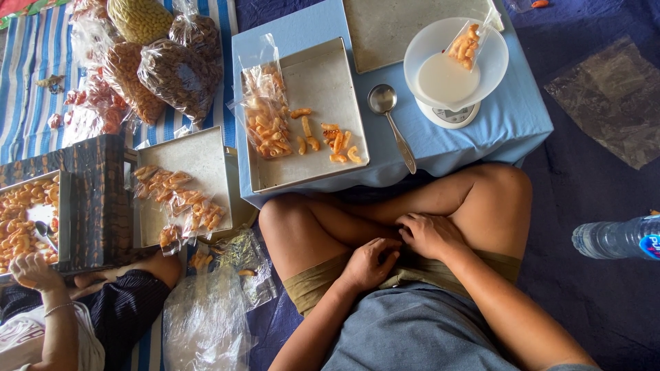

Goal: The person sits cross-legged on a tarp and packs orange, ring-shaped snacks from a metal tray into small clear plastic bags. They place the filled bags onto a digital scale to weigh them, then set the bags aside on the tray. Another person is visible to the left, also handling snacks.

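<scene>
My left hand (369,263) and my right hand (430,235) rest together in my lap, between my crossed legs. Both hold nothing, with fingers curled loosely and touching each other. In front of my knees stands a low table with a blue cloth (512,113). On it lie a metal tray (330,82) with loose orange snack pieces (337,144) and a filled clear bag (265,120), a metal spoon (392,124), and a white scale bowl (447,79) holding a small bag of snacks (464,45).
Another person's hand (31,271) reaches into a box of snacks (24,216) at the left. A second tray (196,161) holds packed bags. Big bags of snacks (175,72) lie at the upper left. A water bottle (615,237) lies at the right.
</scene>
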